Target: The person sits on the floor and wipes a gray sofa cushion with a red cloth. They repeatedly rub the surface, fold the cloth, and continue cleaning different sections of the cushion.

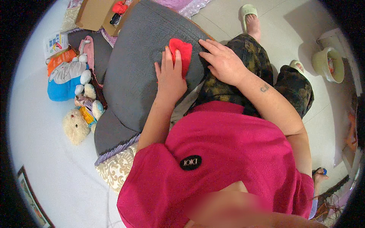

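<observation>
A folded red cloth (184, 54) lies flat on the grey leather-like seat cushion (134, 65). My left hand (171, 74) presses on its left part, fingers spread a little, with the thumb or a finger over the cloth. To the right, near the cushion's edge, my right hand (221, 61) rests palm down with its fingertips on the grey surface; it holds nothing that I can see. The underside of the cloth is hidden.
Beyond the cushion's far left stands an open cardboard box (95, 14) with red and black items. Along the left are a blue plush toy (64, 85), a cream teddy bear (75, 125) and an orange packet (61, 59). A lined waste bin (328, 64) stands right; another person's foot (320, 176) shows lower right.
</observation>
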A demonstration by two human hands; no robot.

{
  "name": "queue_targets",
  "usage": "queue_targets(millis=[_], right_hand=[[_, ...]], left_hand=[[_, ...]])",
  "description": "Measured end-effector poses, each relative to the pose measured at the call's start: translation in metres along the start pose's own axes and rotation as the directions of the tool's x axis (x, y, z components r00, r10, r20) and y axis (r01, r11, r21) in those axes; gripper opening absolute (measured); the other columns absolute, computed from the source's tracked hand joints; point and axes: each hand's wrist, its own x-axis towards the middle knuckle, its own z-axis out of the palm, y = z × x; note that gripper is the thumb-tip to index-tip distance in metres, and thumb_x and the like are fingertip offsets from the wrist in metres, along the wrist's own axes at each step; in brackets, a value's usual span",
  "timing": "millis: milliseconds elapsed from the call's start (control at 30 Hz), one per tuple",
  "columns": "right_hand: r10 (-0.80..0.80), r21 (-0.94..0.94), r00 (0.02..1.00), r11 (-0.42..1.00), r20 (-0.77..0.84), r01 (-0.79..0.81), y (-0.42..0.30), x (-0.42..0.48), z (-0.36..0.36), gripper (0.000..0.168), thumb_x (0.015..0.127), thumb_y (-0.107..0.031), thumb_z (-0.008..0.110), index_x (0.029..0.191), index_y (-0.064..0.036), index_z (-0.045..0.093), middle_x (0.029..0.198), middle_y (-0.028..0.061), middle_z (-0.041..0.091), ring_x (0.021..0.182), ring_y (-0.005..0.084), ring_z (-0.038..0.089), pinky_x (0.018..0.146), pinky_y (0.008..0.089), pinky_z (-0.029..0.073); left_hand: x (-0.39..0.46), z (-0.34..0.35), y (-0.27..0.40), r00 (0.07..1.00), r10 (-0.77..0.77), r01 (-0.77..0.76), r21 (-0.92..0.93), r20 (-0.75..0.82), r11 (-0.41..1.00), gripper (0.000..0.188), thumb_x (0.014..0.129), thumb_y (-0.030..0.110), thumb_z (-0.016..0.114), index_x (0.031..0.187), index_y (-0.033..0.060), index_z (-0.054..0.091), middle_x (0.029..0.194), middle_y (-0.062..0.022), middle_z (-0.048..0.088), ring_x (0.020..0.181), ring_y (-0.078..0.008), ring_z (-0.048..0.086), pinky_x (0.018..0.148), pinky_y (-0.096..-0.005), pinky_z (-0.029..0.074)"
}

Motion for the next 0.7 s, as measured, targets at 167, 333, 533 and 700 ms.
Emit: queue_targets(millis=[167, 333, 533, 700], right_hand=[[-0.009, -0.011, 1.0, 1.0, -0.002, 0.009, 0.003, 0.0, 0.0, 0.052, 0.075, -0.006, 0.076, 0.125, -0.005, 0.064, 0.155, 0.0146, 0.043, 0.141, 0.0331, 0.044, 0.112, 0.0434, 0.043], [-0.013, -0.003, 1.0, 1.0, -0.002, 0.013, 0.002, -0.001, 0.001, 0.052, 0.074, -0.006, 0.076, 0.125, -0.005, 0.064, 0.154, 0.0142, 0.044, 0.141, 0.033, 0.045, 0.112, 0.0434, 0.043], [-0.008, -0.005, 1.0, 1.0, -0.016, 0.008, 0.001, 0.001, 0.0, 0.052, 0.074, -0.006, 0.076, 0.124, -0.004, 0.064, 0.154, 0.0142, 0.044, 0.14, 0.0331, 0.045, 0.111, 0.0438, 0.044], [-0.006, 0.001, 1.0, 1.0, -0.009, 0.006, 0.0, 0.002, 0.0, 0.051, 0.074, -0.006, 0.076, 0.124, -0.004, 0.064, 0.154, 0.014, 0.044, 0.14, 0.0332, 0.045, 0.111, 0.0439, 0.044]], left_hand=[[-0.008, -0.006, -0.005, 0.994, -0.034, 0.04, 0.061, -0.103, 0.997, 0.059, 0.081, 0.002, 0.062, 0.14, 0.0048, 0.054, 0.147, -0.0251, 0.042, 0.132, -0.0419, 0.046, 0.106, -0.0624, 0.038], [-0.01, 0.006, -0.015, 0.991, -0.1, 0.093, -0.074, -0.091, 0.993, 0.051, 0.08, 0.007, 0.066, 0.131, -0.0004, 0.06, 0.136, -0.0244, 0.05, 0.118, -0.0421, 0.053, 0.096, -0.0572, 0.045], [0.001, 0.021, 0.009, 0.907, 0.037, -0.082, -0.09, -0.418, 0.993, 0.06, 0.086, 0.031, 0.073, 0.131, -0.0055, 0.055, 0.144, -0.0273, 0.046, 0.123, -0.0438, 0.052, 0.096, -0.0538, 0.046], [0.016, 0.044, -0.001, 0.868, 0.108, -0.112, 0.019, -0.484, 0.993, 0.06, 0.083, 0.026, 0.076, 0.135, 0.0024, 0.057, 0.135, -0.0231, 0.051, 0.116, -0.0405, 0.055, 0.096, -0.0503, 0.047]])
